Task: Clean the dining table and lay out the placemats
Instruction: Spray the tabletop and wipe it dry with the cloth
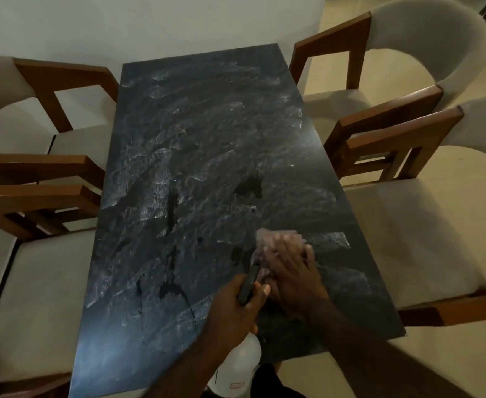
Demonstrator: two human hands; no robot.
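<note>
Head view: one hand wipes the dark dining table with a cloth, the other holds a spray bottle.

Nearest, at the bottom edge, the white spray bottle [243, 354] shows over the table's near end. The left hand [233, 308] grips its black nozzle head, fingers curled round it and thumb along the side. Just beyond, the right hand [292, 271] lies flat with fingers straight and spread. It presses a pinkish cloth [267, 238] onto the dining table [178, 139] near its right edge; hand and cloth are both blurred. The black tabletop carries pale smeared streaks [152, 208] along its length and a few darker blotches [249, 186] around the middle. Cushioned, wooden-armed left chairs [49, 173] stand along one side, and matching right chairs [408, 124] stand along the other. A pale wall [150, 24] rises behind the far end.
</note>
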